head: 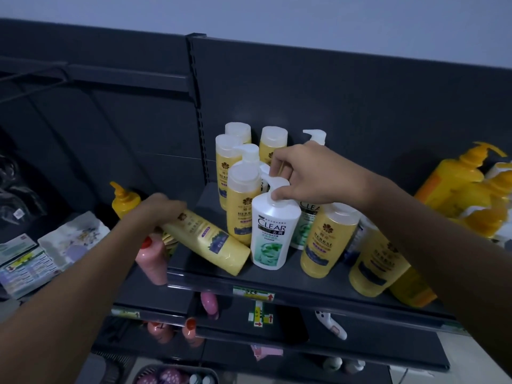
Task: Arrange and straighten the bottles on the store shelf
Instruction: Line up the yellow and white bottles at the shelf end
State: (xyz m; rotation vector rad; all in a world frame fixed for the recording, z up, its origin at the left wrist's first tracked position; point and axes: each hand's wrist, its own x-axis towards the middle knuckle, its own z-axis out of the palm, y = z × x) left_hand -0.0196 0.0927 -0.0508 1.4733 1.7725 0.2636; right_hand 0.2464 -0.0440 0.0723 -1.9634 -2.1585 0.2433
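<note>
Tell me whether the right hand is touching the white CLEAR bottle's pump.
Touching. The head view shows the right hand with fingertips pinching the pump top of the white CLEAR bottle, no gap visible.

Counting the top shelf [277, 281]: six yellow Herbal bottles upright, at [238, 131], [273, 139], [225, 151], [242, 200], [328, 239] and [374, 261], plus a seventh [210, 239] lying tipped on its side. White Clear pump bottles, I make it two for certain, one in front [273, 234] and one behind [306, 220], with two more white pump heads [314, 135] and [248, 152] poking up whose bottles are hidden. Off to the sides: one orange pump bottle [124, 200] at left, at least two big blurred ones [454, 176] at right, one pink bottle [152, 259], and two hands in shot, left [158, 209] and right [310, 176]
</note>
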